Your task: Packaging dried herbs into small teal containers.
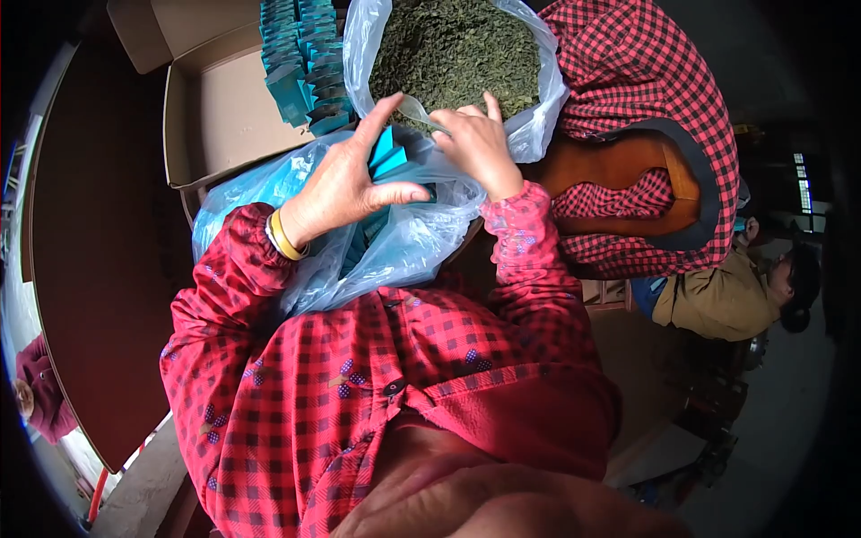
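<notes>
My right hand [477, 144] grips a translucent plastic scoop [417, 111] at the near edge of a heap of dried green leaves [457, 54], which look like tea. The leaves fill a clear plastic bag [360, 60] with its mouth spread wide. To the left, my left hand [336, 185] has its thumb and index finger spread apart, with a teal folded packet [388, 156] showing beyond the gap between them. Below both hands lies another clear plastic bag [420, 245] with more teal packets inside, partly covered by my left hand and wrist.
An open cardboard box [222, 114] stands at the upper left, with rows of filled teal packets [289, 91] at its right side. A wooden chair [605, 168] draped with checked cloth [679, 81] is on the right. Another person [726, 296] sits beyond it. A brown panel [94, 269] borders the left.
</notes>
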Tool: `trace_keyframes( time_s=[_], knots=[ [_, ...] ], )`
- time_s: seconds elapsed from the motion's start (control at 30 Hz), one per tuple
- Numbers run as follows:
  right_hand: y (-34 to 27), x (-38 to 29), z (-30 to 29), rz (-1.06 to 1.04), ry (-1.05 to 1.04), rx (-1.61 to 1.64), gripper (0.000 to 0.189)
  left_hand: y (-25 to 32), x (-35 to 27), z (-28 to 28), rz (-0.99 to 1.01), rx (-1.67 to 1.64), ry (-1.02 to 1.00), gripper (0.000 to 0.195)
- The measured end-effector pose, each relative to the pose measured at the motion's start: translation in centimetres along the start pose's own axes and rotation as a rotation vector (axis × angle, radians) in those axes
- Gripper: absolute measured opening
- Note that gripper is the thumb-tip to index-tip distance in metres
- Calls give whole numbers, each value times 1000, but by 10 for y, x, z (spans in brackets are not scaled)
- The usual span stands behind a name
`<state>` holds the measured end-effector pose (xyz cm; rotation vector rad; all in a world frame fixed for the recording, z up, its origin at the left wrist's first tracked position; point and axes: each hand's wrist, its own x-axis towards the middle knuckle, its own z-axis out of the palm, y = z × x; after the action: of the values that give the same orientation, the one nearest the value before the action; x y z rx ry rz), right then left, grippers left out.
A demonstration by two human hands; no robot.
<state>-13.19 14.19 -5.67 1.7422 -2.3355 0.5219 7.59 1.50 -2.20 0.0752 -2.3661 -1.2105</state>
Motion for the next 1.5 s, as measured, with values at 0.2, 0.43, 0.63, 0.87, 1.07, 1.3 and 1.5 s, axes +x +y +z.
trace_keyframes(
  time_s=[0.2,0.43,0.63,0.87,1.07,1.3,1.5],
  knots=[
    [10,8,19,-77,129,107,8,1,49,-7,90,23,270,99],
    [27,21,14,16,93,-147,10,-23,100,30,56,-21,349,94],
    [38,29,-19,95,262,-149,8,-55,101,53,-104,160,219,100],
    [43,16,-47,216,344,59,9,-63,102,64,-27,315,284,96],
    [36,8,-81,187,218,106,11,-62,102,68,-73,372,239,104],
    [18,6,-85,-33,182,-217,10,-58,97,74,-11,435,157,102],
    [6,8,-88,-157,254,-280,11,-64,96,70,9,312,227,98]
  ],
)
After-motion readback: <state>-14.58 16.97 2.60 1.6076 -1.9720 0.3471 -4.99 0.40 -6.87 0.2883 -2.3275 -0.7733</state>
